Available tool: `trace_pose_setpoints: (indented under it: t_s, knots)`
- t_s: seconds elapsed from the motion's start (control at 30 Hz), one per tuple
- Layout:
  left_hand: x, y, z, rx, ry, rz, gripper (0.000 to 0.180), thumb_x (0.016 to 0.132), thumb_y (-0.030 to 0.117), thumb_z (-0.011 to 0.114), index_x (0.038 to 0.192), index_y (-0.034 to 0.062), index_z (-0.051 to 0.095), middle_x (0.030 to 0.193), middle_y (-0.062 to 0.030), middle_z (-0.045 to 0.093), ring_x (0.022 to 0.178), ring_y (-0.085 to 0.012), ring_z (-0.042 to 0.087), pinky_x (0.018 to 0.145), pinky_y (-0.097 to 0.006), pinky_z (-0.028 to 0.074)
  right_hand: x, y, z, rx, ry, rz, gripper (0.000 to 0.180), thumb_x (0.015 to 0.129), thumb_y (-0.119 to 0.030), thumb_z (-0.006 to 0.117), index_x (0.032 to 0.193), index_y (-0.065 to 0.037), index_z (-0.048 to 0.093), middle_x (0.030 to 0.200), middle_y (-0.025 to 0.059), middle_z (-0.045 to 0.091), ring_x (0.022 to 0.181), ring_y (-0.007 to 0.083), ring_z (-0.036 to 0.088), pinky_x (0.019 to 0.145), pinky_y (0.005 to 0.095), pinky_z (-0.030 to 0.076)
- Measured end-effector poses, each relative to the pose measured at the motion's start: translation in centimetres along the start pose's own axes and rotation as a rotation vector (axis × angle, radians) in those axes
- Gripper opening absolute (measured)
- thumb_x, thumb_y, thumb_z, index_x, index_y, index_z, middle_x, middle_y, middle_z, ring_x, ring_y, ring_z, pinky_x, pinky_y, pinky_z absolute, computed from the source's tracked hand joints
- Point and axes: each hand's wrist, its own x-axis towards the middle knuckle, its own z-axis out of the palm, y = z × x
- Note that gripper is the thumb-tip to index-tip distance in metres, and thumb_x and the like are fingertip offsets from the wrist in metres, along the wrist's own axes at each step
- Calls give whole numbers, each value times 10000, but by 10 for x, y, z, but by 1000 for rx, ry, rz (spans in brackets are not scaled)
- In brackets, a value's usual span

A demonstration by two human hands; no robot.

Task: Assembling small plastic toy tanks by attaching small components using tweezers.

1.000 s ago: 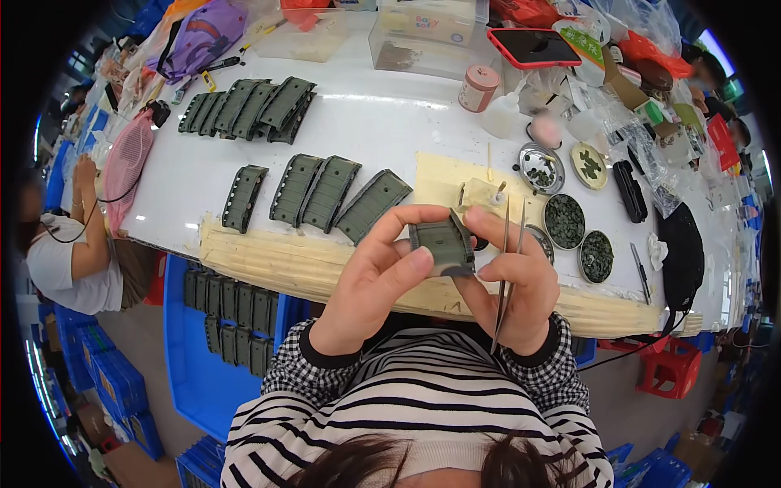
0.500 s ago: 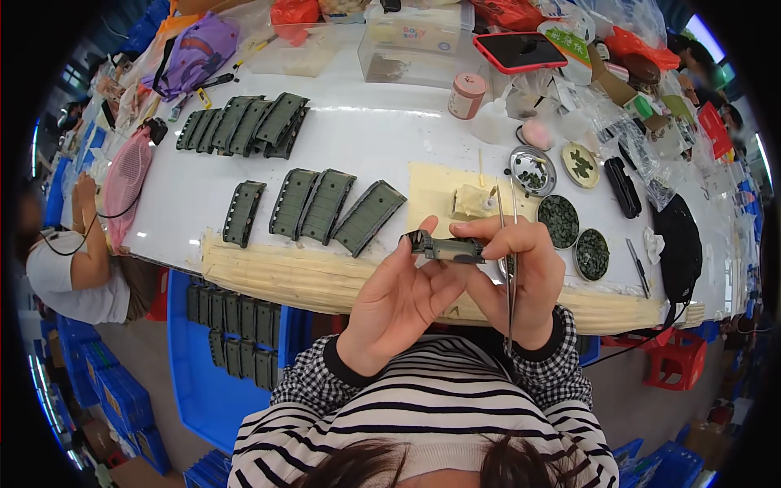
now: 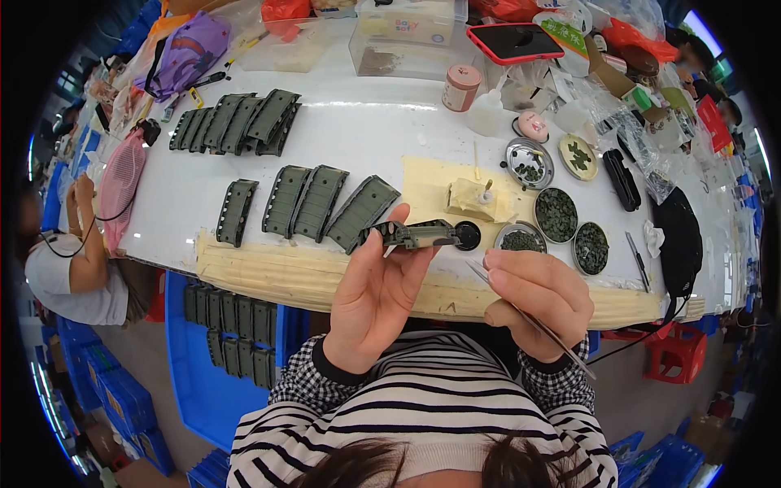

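Note:
My left hand point(image 3: 370, 305) is closed around a curved green camouflage plastic piece point(image 3: 427, 235), raised above the table's taped front edge. A pair of tweezers point(image 3: 580, 363) is pinched in my right hand point(image 3: 547, 307), tips toward the piece but apart from it. Beyond my hands stand a small black round cup point(image 3: 468, 236) and a tin of tiny dark green parts point(image 3: 521, 238). Two fuller tins point(image 3: 556, 214) are to the right. Similar curved green pieces point(image 3: 319, 205) lie left of my left hand, with a stacked group point(image 3: 236, 122) farther back.
A tape-wrapped block point(image 3: 473, 200) sits behind the cup. Farther back are a metal dish point(image 3: 529, 164), a pink jar point(image 3: 461, 87) and a red-cased phone point(image 3: 515, 42). A blue crate point(image 3: 195, 398) holding green pieces is below at left. A co-worker point(image 3: 69, 276) sits far left.
My hands have moved apart: the left, with the piece, went left and up; the right came off the piece. The tweezers swung from upright to slanted, tips now pointing up-left.

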Motion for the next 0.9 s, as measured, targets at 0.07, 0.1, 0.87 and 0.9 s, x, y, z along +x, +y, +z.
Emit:
trace_pose_setpoints:
  t_s: [0.07,0.1,0.87,0.9]
  knots:
    - [0,-2,-1,10,7,0,420,1016,220,424,1357,-23,395,1261,-175,529,1215,-266,521,1072,-338,438,3,-3,-2,-9,-16,-12,352,711,-136,789,1010,8,672,956,143,681,874,273,690,694,323,574]
    - [0,-2,-1,16,9,1,412,1016,218,423,1352,-21,400,1245,-171,543,1205,-258,531,1067,-336,443,4,-4,0,-26,-12,-14,341,715,-135,787,1006,4,676,956,142,680,867,270,690,685,319,573]
    - [-6,-6,-12,60,-31,15,506,1001,233,446,1395,-48,299,1318,-201,475,1235,-274,503,1070,-340,439,2,4,11,-116,8,-119,270,702,-46,713,959,33,683,919,142,669,848,276,693,664,312,578]
    - [-6,-6,-12,68,-22,19,507,1000,234,447,1397,-46,299,1316,-201,477,1234,-273,504,1070,-339,439,1,4,11,-123,8,-125,268,703,-43,711,958,33,683,914,142,669,846,276,694,661,312,578]
